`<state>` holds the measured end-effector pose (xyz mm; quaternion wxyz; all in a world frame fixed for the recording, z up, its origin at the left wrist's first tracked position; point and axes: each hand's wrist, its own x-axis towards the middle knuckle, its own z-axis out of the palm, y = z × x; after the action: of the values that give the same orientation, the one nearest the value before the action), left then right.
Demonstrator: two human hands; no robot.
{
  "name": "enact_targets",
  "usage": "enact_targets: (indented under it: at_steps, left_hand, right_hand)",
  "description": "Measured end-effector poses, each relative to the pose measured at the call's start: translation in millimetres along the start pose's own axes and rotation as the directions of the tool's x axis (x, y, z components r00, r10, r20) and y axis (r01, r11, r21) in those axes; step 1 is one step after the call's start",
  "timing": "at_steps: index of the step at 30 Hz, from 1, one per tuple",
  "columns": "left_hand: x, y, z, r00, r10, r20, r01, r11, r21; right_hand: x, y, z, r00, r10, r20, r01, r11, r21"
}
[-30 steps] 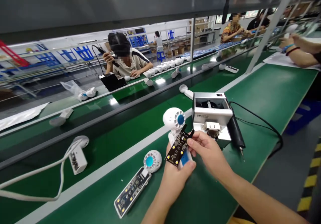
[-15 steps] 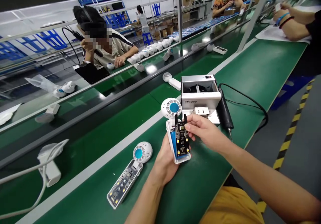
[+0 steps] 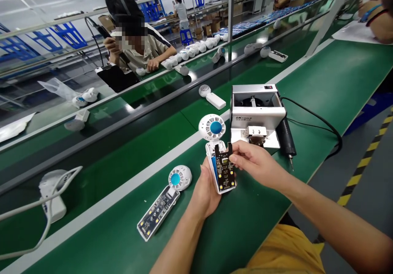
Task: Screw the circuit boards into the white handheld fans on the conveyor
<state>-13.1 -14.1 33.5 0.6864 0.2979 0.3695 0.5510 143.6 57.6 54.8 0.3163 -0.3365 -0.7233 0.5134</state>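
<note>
Pinching a black circuit board [image 3: 225, 171] by its upper right edge with the right grip [image 3: 253, 157]; cradling a white housing [image 3: 209, 148] with the left grip [image 3: 204, 196], wrapping round its lower left side. Holding both at the centre of the frame, clear of the green tabletop [image 3: 104, 241]. Overlapping the open housing with the board, pointing two prongs up toward the round fan head [image 3: 211, 127], leaving blue showing along the left; not telling whether board and housing are touching.

Probably handling as thin, light and stiff, likely being fragile around the small mounted parts, so calling for holding by the bare side edges. Probably feeling smooth and a little slippery at the housing, so calling for a full wrap round its sides.

Having a second fan unit [image 3: 159, 212] lying left of the hands, a silver machine [image 3: 258, 116] standing right of centre, a black screwdriver [image 3: 287, 139] leaning beside it. Facing a co-worker [image 3: 152, 44] at upper left.
</note>
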Motion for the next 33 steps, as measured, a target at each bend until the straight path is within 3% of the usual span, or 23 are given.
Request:
enact_targets:
  at_steps: [9,14,18,22,25,30,33]
  left_hand:
    - [-4,-4,-3,1.000,0.008,0.026,-0.008,1.000,0.010]
    - [-6,-12,-6,1.000,0.014,0.012,-0.015,0.996,0.083]
    - [-8,-14,-8,0.999,0.035,0.041,-0.041,0.990,0.138]
    - [-12,-11,-7,0.992,0.043,0.117,-0.067,0.975,0.213]
    - [-15,-13,-4,0.987,0.004,0.158,-0.039,0.975,0.219]
    - [-17,-17,-2,0.974,-0.040,0.224,0.004,0.987,0.159]
    - [-16,-15,-1,0.971,-0.034,0.237,-0.011,0.983,0.184]
  right_hand:
    - [-4,-5,-5,0.985,-0.162,0.063,0.173,0.954,-0.246]
    - [-11,-7,-6,0.971,-0.215,0.105,0.237,0.926,-0.294]
    - [-18,-3,-5,0.973,-0.203,0.111,0.222,0.955,-0.197]
    - [-23,5,-8,0.957,-0.291,0.011,0.291,0.956,-0.045]
    - [-24,7,-12,0.927,-0.366,0.076,0.370,0.928,-0.044]
    - [-21,4,-15,0.938,-0.333,0.097,0.337,0.941,-0.028]
    - [-20,4,-17,0.901,-0.414,0.128,0.423,0.904,-0.052]
